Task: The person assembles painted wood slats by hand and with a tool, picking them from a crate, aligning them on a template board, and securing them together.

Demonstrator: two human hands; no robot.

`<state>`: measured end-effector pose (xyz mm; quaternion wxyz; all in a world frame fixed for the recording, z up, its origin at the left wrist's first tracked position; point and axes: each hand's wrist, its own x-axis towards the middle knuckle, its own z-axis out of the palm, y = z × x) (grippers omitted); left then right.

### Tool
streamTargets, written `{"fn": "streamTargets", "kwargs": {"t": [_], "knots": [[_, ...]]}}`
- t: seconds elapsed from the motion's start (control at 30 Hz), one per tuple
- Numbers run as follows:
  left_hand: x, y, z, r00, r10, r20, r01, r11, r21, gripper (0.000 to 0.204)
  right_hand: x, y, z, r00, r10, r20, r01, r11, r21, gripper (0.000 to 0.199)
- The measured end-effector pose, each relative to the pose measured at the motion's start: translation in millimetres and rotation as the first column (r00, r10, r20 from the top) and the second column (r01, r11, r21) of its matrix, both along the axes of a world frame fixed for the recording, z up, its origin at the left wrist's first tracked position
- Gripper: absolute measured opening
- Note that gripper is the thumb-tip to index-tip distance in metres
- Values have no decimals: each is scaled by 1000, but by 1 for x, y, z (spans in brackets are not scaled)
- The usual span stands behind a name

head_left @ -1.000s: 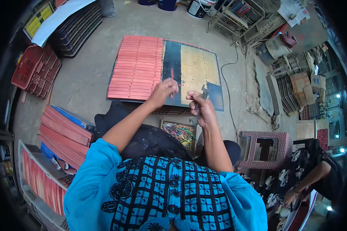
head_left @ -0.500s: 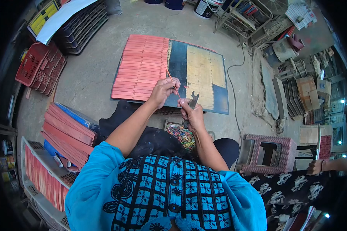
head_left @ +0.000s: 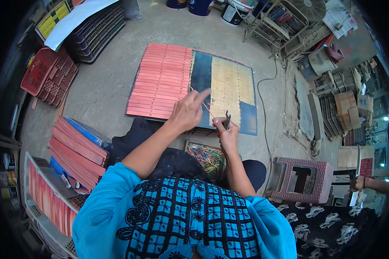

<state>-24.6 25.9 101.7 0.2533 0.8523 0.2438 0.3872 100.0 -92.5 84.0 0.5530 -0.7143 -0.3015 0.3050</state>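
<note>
One closed right hand (head_left: pixel 229 135) holds a spanner (head_left: pixel 227 121), probably leaving thumb and fingertip to steady a thin red strip (head_left: pixel 208 110) above the worktop (head_left: pixel 248 117), while the half-curled left hand (head_left: pixel 187 111) has one finger out, its grip unclear

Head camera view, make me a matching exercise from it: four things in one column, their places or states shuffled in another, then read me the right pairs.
Things:
1. open-ended wrench
2. red crate
3. stool
4. thin coloured sticks

Places or states:
A. upper left of the picture
B. loose in a many-coloured heap
C. held in the person's right hand
D. right side of the picture, lower half

Right pairs: 1-C, 2-A, 3-D, 4-B.
</note>
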Motion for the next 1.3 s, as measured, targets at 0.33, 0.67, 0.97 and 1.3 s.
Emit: {"fn": "streamTargets", "kwargs": {"t": [0.33, 0.67, 0.97, 1.3], "knots": [[9, 22, -52, 989, -118, -90, 103, 982, -161, 15, -3, 3, 15, 984, 16, -177, 5, 993, 117, 19], [9, 15, -36, 801, -162, 577, 594, 87, -800, 24, 7, 3, -19, 973, 11, -232, 7, 997, 77, 16], [5, 60, -29, 854, -10, 520, 507, 240, -828, 27, 24, -10, -48, 804, -41, -594, -42, 991, -126, 20], [38, 281, -31, 915, 306, 265, -94, 797, -597, 36, 27, -3, -46, 480, 44, -876, -177, 983, -47, 37]]}}
